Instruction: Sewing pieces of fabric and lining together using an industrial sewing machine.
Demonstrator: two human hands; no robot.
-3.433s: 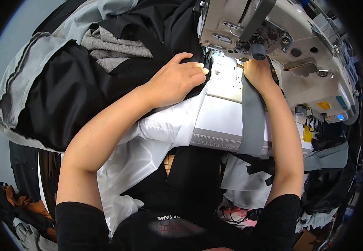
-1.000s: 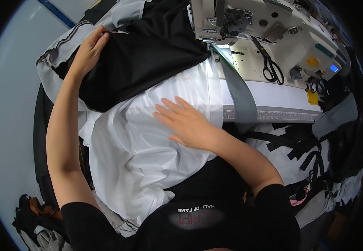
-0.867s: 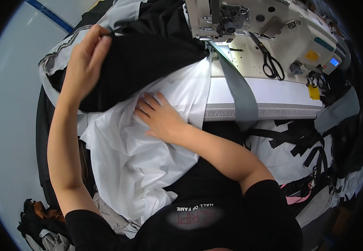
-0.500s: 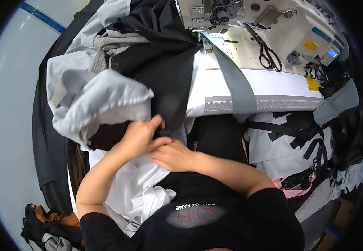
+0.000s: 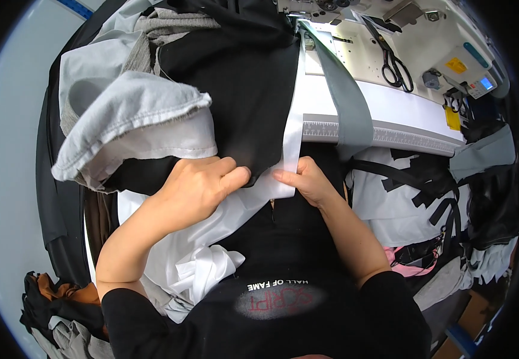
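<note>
Both hands are apart now: the right hand has moved away from the left hand, and they were touching half a second ago. Left fingers are curled tight on the bottom edge of the black cloth. Right thumb and fingers pinch the edge of the white cloth. Black cloth lies long ways from the sewing machine over the front edge of the bench and down to the lap. Its bottom right corner sits between the hands, just beside the left hand, which is nearer. White cloth peeks out along its right side. Further right, a grey strip hangs over the bench's front edge, and black scissors lie toward the back.
</note>
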